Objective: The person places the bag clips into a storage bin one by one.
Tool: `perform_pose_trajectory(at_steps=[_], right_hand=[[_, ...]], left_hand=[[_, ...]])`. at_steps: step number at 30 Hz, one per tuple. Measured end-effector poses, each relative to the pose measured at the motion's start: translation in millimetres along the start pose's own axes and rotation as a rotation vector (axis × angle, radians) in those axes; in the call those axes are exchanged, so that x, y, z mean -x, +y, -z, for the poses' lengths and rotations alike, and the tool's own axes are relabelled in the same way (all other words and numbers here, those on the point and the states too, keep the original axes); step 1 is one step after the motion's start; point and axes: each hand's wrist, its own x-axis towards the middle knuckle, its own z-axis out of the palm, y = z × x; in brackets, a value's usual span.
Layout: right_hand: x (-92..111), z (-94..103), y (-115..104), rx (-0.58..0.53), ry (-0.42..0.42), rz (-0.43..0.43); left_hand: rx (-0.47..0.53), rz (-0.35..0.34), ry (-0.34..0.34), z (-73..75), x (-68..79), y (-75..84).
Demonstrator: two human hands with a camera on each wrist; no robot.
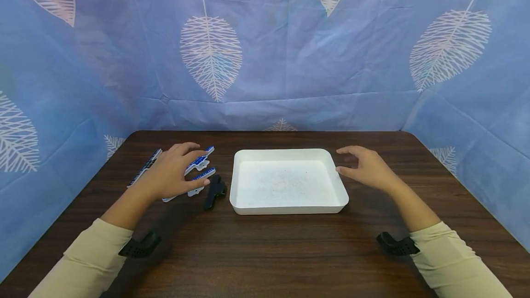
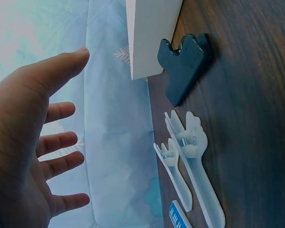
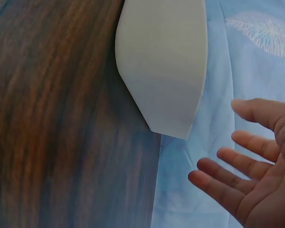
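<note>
Plainly, from the head view, the white tray [image 1: 290, 210] sits on the table [image 1: 265, 256] between the two hands. Left of the tray, the left hand [image 1: 175, 169] hovers over a loose group: a black clip [image 1: 216, 191] closest to the tray, then a lower blue-and-white clip [image 1: 209, 173], an upper blue-and-white clip [image 1: 198, 162], and a dark striped piece [image 1: 147, 165] farthest out, partly hidden. The right hand [image 1: 362, 167] hangs just beside the tray's right side.

In the left wrist view, thumb and fingers are spread wide with nothing between them, apart from every clip. The black clip lies nearest the tray here too; two clips farther from it show small springs. A sound pinch, I judge, would take one clip across its body — thumb on one side, fingertips on the other — well clear of its spring and its neighbours, with the hand lowered first.

In the right wrist view, the fingers are likewise wide, holding nothing, with a gap to the tray's outer wall. Should the tray need steadying, light fingertips on that wall would do — a hard push could slide it.
</note>
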Motion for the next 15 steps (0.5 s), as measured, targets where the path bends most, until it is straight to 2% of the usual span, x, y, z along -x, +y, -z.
perform_pose_trajectory(at_steps=[7,15], right_hand=[[-3.3,-5.7,1.5,-0.048,-0.042,-0.099],[-5.9,-10.2,6.3,-0.313,-0.148,-0.239]], left_hand=[[0.027,0.036,-0.027,-4.2,4.5,-0.6],[0.008,0.047,-0.061,-7.3,9.2,-1.2]])
